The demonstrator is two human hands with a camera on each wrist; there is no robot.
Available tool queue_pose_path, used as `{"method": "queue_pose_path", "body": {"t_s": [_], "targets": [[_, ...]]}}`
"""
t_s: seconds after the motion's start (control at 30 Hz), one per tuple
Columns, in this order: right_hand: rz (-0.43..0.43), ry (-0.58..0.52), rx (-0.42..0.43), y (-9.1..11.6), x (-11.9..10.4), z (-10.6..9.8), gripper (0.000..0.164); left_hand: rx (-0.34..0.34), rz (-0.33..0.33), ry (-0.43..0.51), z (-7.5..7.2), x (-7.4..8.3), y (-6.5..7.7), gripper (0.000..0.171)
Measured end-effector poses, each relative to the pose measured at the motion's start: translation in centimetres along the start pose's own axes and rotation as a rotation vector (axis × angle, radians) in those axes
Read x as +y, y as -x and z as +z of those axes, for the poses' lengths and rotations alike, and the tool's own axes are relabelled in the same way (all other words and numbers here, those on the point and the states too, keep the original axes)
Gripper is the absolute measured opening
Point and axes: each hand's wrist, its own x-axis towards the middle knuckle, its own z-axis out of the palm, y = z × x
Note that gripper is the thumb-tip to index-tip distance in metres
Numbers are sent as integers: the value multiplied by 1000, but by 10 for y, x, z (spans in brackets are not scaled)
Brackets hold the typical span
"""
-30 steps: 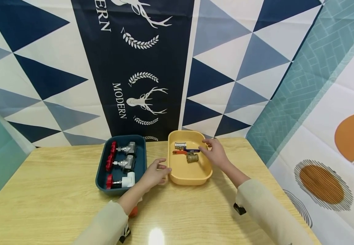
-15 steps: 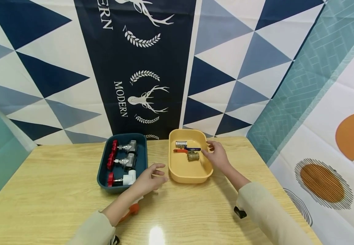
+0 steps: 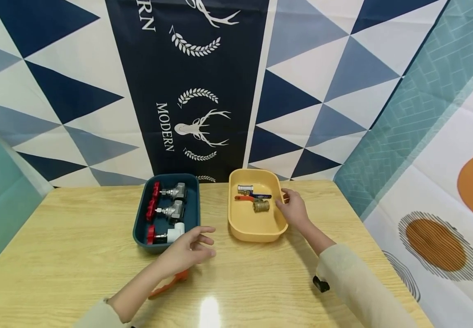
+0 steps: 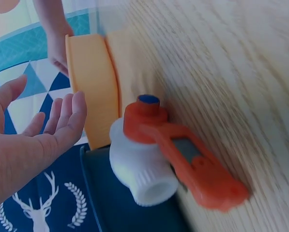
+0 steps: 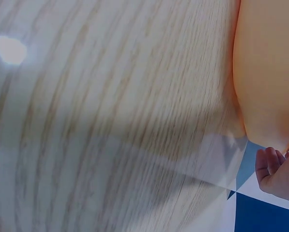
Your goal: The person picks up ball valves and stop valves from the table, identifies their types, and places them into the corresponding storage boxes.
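My right hand [image 3: 292, 208] grips the right rim of a yellow bin [image 3: 256, 225], thumb on the inner side. In the right wrist view its fingers [image 5: 271, 162] curl at the bin's edge. Inside lie brass and silver ball valves [image 3: 261, 206], with a red lever [image 3: 243, 198] and a blue lever [image 3: 262, 196]. My left hand [image 3: 185, 251] hovers over the table with fingers loosely spread, holding nothing. Below it lies a white plastic ball valve [image 4: 144, 164] with an orange handle [image 4: 202, 169]; my forearm and hand partly cover it in the head view.
To the left stands a dark blue bin [image 3: 192, 200] with two silver angle valves [image 3: 174, 210] and a white elbow valve [image 3: 175, 232], all with red handwheels. Both bins sit at the table's back edge, close to the patterned cloth wall [image 3: 203, 146].
My left hand has drawn away from the yellow bin, leftward and nearer to me, exposing more of the orange handle. My right hand has stayed at the bin's right rim, settling onto it.
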Motion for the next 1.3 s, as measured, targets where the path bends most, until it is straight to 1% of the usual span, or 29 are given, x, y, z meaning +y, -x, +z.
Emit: {"method": "queue_pose_path", "body": {"t_s": [0.13, 0.23, 0.53, 0.77, 1.0, 1.07, 1.3], "targets": [[11, -1, -7, 0, -2, 0, 49, 7, 19, -30, -9, -2, 13, 55], [17, -2, -7, 0, -2, 0, 49, 19, 17, -45, -14, -3, 22, 55], [15, -7, -6, -1, -2, 0, 47, 55, 18, -68, -27, -8, 42, 59], [18, -8, -11, 0, -2, -1, 47, 89, 29, -73, -35, -18, 56, 57], [20, -5, -12, 0, -3, -1, 47, 189, -48, -49, -39, -28, 65, 56], [19, -4, -8, -1, -3, -2, 47, 208, -50, -55, -39, -30, 67, 56], [14, -1, -12, -2, -2, 0, 46, 232, -35, -112, -39, -38, 68, 54]]}}
